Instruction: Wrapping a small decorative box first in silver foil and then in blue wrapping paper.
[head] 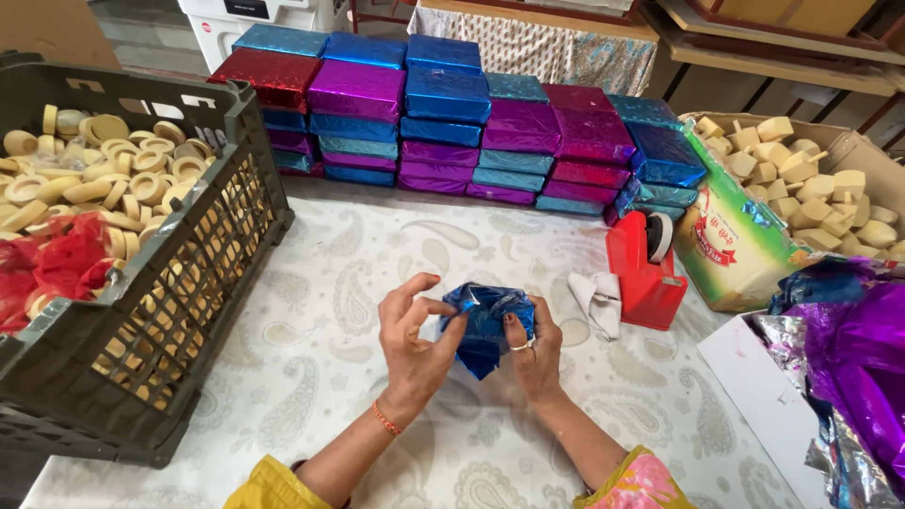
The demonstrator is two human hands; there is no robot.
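Note:
Both my hands hold a small parcel wrapped in shiny blue foil (485, 325) just above the patterned tablecloth (330, 283). My left hand (415, 344) pinches the foil's left side with thumb and fingers. My right hand (533, 353), with a ring on one finger, grips the right side and presses the foil in. The foil is crumpled at the top and a loose corner hangs down underneath.
A dark plastic crate (189, 283) of round pale discs stands at the left. Stacked foil-wrapped boxes (452, 123) line the back. A red tape dispenser (646, 269), a white cloth (596, 302), a carton of pale blocks (811, 188) and loose foil sheets (848, 358) lie at the right.

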